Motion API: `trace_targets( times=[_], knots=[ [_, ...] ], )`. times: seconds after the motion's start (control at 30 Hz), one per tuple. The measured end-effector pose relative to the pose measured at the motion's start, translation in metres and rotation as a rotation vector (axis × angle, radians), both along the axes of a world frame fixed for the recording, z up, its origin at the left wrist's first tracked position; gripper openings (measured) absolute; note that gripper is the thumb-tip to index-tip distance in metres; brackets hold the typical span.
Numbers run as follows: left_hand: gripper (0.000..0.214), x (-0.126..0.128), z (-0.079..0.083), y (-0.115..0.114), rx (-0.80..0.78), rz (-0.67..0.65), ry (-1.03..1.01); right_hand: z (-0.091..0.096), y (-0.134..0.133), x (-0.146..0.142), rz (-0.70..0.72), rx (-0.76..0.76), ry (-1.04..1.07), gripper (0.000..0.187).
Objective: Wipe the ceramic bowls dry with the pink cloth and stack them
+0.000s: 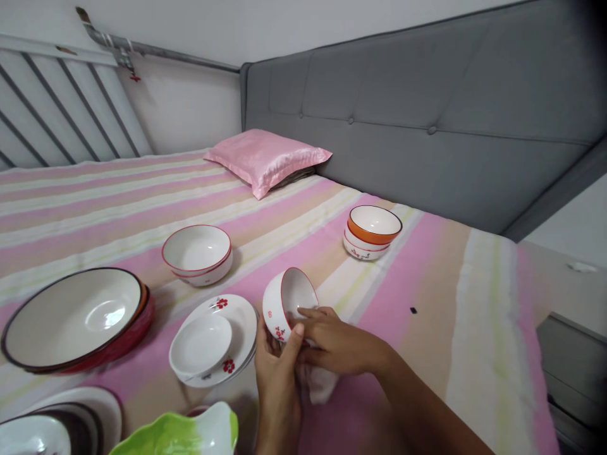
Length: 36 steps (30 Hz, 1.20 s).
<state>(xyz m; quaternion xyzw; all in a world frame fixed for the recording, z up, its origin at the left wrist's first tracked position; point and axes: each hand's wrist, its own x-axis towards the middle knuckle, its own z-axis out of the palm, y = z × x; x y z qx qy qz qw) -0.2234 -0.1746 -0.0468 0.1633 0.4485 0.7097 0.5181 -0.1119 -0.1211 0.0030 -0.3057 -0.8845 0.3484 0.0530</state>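
Note:
A small white bowl with a red rim and red flower marks is tilted on its side above the bed. My left hand is closed around its lower outside, thumb toward the rim. My right hand reaches to the bowl's mouth, its index finger pointing inside. Below the right palm hangs a white cloth, bunched in that hand; some of its fingers are hidden. Just left of the bowl, a small white dish rests on stacked flowered plates.
Stacked red-rimmed bowls, a large bowl set, dark-edged plates and a green leaf-shaped dish stand left. An orange-rimmed bowl stack sits right. A pink pillow lies by the grey headboard.

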Motion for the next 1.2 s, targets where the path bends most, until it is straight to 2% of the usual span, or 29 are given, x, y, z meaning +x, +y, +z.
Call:
trace_targets(
  times=[0.13, 0.33, 0.47, 0.53, 0.67, 0.73, 0.83, 0.9, 1.1, 1.2],
  knots=[
    [0.074, 0.000, -0.003, 0.002, -0.086, 0.059, 0.027, 0.001, -0.003, 0.001, -0.073, -0.010, -0.036, 0.031],
    [0.062, 0.000, 0.003, 0.002, -0.106, 0.092, 0.056, 0.004, 0.005, 0.010, -0.132, 0.012, -0.066, 0.062],
    [0.063, -0.001, 0.002, 0.001, -0.099, 0.093, 0.017, 0.008, 0.014, 0.018, -0.248, 0.080, 0.001, 0.085],
    [0.064, -0.002, 0.002, 0.001, -0.103, 0.092, 0.010, 0.012, 0.017, 0.021, -0.348, 0.180, 0.132, 0.081],
    [0.064, -0.001, 0.001, 0.000, -0.103, 0.098, 0.011, 0.019, 0.013, 0.022, -0.513, 0.510, 0.552, 0.051],
    [0.063, -0.001, 0.002, 0.000, -0.104, 0.106, 0.017, 0.021, 0.008, 0.021, -0.561, 0.690, 0.682, 0.052],
    [0.062, -0.001, 0.004, 0.001, -0.110, 0.107, 0.022, 0.019, 0.006, 0.018, -0.610, 0.878, 0.715, 0.060],
    [0.062, -0.001, 0.006, 0.001, -0.113, 0.109, 0.028, 0.013, 0.010, 0.017, -0.617, 0.858, 0.643, 0.062],
    [0.065, -0.001, 0.007, 0.001, -0.128, 0.116, 0.022, -0.014, 0.032, 0.022, -0.817, 0.458, 0.284, 0.053],
    [0.066, -0.001, 0.007, 0.001, -0.125, 0.112, 0.016, -0.020, 0.036, 0.025, -0.811, 0.459, 0.126, 0.050]
  ],
)
